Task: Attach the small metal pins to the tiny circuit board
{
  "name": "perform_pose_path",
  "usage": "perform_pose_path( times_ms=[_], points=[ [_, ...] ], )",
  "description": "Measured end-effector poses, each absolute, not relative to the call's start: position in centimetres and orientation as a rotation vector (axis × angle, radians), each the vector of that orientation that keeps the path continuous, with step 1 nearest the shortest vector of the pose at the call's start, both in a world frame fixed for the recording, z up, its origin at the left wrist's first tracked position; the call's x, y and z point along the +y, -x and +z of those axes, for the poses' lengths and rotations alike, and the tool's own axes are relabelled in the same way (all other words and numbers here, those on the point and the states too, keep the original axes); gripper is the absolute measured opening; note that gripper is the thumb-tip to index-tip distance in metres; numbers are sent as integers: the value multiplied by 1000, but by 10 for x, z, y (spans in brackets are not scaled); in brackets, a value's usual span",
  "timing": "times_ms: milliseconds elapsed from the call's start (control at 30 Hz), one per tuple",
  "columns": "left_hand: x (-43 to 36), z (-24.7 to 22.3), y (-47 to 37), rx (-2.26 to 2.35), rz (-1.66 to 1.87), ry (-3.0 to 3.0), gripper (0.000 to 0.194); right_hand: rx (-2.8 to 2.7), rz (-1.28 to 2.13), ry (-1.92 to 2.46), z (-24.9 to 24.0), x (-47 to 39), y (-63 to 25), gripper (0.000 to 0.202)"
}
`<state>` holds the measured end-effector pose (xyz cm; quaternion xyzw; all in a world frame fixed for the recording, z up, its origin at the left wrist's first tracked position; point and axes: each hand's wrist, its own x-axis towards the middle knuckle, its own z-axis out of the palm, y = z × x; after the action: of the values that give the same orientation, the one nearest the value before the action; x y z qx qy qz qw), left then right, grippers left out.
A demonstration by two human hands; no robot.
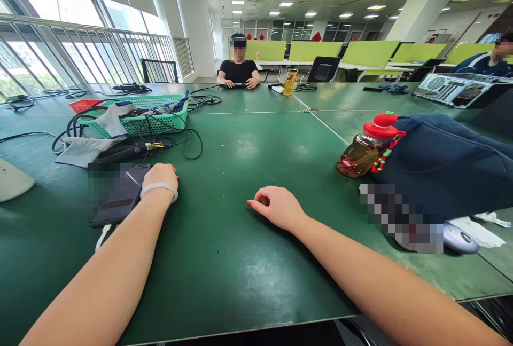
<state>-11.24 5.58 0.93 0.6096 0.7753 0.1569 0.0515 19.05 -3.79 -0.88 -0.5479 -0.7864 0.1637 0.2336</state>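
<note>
My left hand rests on the green table with its fingers curled down, a pale bracelet round its wrist. Just beside it lies a dark phone with a white cable plugged in; part of the phone is blurred out. My right hand lies on its side near the middle of the table, fingers loosely curled in and thumb pointing left. Nothing shows in its grasp. To its right leans a bottle with a red lid, against a dark blue bag.
A green basket with cables and gloves stands at the left. A grey mouse and tissues lie at the right. Across the table sits a person, a yellow bottle nearby. An opened computer case is at the far right.
</note>
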Motion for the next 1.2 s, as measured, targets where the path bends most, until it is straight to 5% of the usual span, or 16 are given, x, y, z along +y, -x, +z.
perform_pose_path(
  times_ms=[167, 400, 833, 1200],
  points=[
    [54, 13, 107, 2542, 245, -1865, 29, -2154, 452, 1519, -9, -37, -193, 35],
    [57, 4, 104, 2369, 618, -1813, 38, -2141, 467, 1512, -8, -36, -192, 34],
    [7, 6, 4, 1155, 688, -1827, 42, -2206, 493, 1495, -11, -29, -192, 8],
    [-4, 5, -3, 958, 729, -1518, 43, -2045, 389, 1530, -14, -22, -196, 19]
  ],
)
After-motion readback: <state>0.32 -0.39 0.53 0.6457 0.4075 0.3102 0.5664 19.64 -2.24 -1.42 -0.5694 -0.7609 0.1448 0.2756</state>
